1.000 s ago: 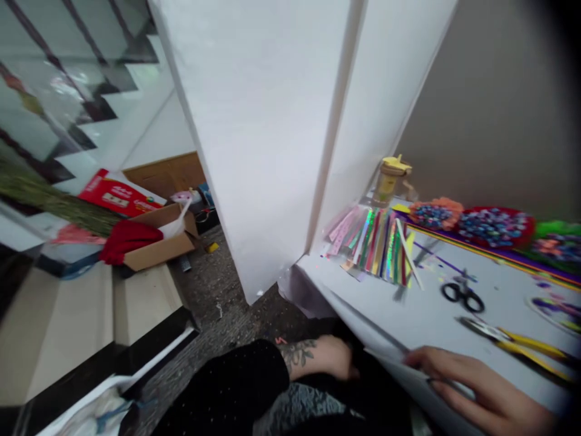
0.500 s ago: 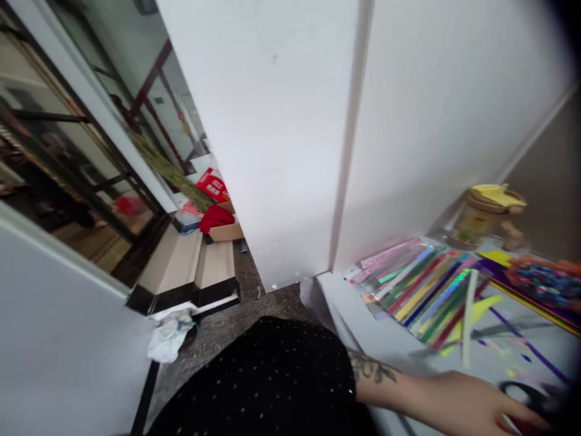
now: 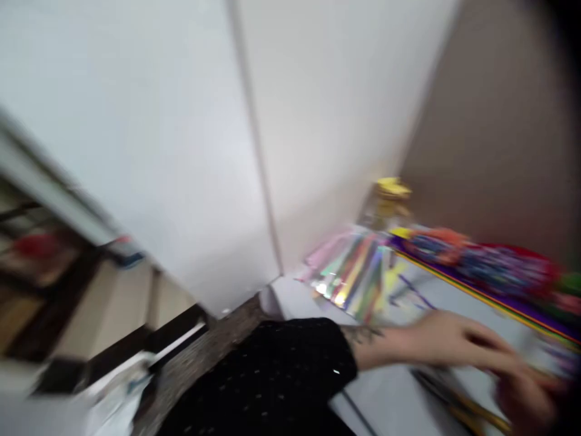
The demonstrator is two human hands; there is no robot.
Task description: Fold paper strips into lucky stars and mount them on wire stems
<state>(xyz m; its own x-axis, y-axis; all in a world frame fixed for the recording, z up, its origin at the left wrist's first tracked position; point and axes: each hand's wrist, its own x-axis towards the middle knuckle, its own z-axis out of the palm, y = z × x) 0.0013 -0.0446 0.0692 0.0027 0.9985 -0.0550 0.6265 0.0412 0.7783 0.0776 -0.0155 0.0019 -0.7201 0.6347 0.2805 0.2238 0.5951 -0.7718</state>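
Close in, a black sleeve with small white dots [image 3: 258, 378] fills the bottom of the view, and from it a tattooed forearm [image 3: 367, 342] stretches right over the white worktop [image 3: 295, 297]. Its left hand [image 3: 454, 342] is badly blurred, fingers spread and curving down, and I can't tell whether it holds anything. Just past those fingertips, in the lower right corner, a darker blur [image 3: 521, 393] may be the right hand; its state can't be made out. Below the left hand, a long yellow-and-dark tool [image 3: 454, 402] lies on the worktop, probably yellow-handled scissors, though the blur hides its shape. Farther on, a fan of shiny foil paper strips [image 3: 349, 272] spreads across the worktop near the wall, beside a purple-edged sheet [image 3: 476, 290]. Colourful beaded decorations [image 3: 503, 269] line the far edge, and a glass jar with a yellow lid [image 3: 390, 203] stands in the corner. White wall panels [image 3: 149, 151] rise behind, meeting a beige wall [image 3: 490, 133] at right.
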